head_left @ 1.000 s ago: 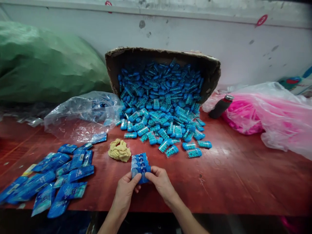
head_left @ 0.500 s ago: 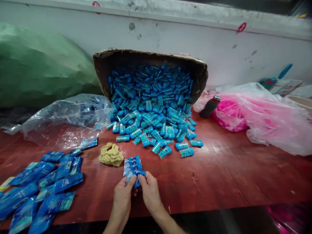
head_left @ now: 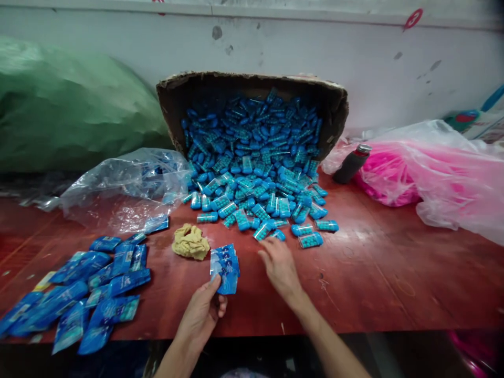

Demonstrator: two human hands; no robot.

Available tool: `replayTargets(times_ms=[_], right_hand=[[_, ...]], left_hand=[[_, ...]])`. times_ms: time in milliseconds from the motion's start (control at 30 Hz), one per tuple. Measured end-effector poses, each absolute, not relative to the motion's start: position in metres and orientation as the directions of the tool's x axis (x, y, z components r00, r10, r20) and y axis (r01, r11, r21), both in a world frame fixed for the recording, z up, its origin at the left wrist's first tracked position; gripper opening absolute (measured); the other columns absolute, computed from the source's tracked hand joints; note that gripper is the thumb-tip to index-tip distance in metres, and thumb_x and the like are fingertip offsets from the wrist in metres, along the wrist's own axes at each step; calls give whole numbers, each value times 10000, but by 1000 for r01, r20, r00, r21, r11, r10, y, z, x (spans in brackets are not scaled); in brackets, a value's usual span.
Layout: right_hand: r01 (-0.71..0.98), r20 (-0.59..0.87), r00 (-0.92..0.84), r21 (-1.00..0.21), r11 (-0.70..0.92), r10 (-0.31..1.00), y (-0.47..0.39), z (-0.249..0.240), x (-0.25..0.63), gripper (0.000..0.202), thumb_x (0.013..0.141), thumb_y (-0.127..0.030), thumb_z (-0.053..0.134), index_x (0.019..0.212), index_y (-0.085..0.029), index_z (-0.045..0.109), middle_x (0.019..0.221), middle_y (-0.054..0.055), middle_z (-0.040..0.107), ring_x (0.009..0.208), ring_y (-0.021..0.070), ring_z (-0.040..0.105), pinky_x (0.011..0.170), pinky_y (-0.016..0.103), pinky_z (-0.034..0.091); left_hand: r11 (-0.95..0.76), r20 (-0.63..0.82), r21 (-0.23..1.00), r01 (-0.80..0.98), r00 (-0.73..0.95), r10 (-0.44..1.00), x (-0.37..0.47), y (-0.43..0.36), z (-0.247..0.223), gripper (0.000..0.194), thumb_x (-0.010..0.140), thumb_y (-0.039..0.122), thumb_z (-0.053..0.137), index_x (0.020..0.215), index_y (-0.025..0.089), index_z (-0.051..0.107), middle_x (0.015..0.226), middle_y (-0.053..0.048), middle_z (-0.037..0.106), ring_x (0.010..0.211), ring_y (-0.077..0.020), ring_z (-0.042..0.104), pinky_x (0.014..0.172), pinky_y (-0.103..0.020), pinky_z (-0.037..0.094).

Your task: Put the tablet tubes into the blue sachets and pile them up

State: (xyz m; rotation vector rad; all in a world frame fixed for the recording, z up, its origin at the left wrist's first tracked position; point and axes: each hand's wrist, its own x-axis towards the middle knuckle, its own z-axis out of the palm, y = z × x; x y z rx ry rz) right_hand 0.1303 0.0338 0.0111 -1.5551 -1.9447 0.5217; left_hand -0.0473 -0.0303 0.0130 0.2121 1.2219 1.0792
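Pinched between thumb and fingers of my left hand is a fanned stack of blue sachets, above the table's front part. My right hand reaches forward, its fingertips at the near edge of the pile of blue capsule-shaped packs; whether it touches or grips one cannot be made out. These clear-and-blue packs, with small teal balls inside, spill out of a tipped cardboard box. A crumpled yellow cloth lies just left of the sachet stack.
Filled blue pouches lie spread at the left on the red table. Behind them are a clear plastic bag and a large green sack. At the right stand a dark bottle and a bag of pink items.
My right hand has left the sachets and moved forward and right to the packs. My left hand keeps hold of the stack. The view has shifted slightly.
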Motion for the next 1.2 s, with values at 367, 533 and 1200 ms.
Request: replayTargets(times_ms=[367, 533, 1200], right_hand=[[950, 41, -192, -245, 196, 981, 29, 4, 141, 270, 742, -273, 626, 1004, -266, 561, 934, 56, 555, 879, 245, 492, 697, 326, 362], [916, 34, -316, -248, 314, 948, 22, 8, 125, 517, 751, -317, 621, 1224, -242, 427, 1090, 90, 550, 912, 265, 490, 710, 360, 375], [385, 208, -271, -871, 304, 940, -19, 11, 106, 421, 749, -91, 543, 1126, -278, 527, 977, 40, 440, 922, 192, 486, 810, 313, 442]], left_hand=[[535, -719, 572, -621, -67, 691, -49, -30, 8, 290, 712, 339, 622, 550, 170, 452, 363, 41, 453, 329, -71, 395, 316, -173, 269], [537, -742, 565, -627, -99, 663, -46, -28, 13, 278, 771, 333, 552, 568, 173, 451, 351, 47, 430, 330, -77, 400, 321, -173, 268], [477, -706, 597, -645, -139, 695, -42, -28, 6, 278, 661, 349, 668, 568, 161, 485, 363, 49, 467, 371, -90, 480, 349, -173, 338]])
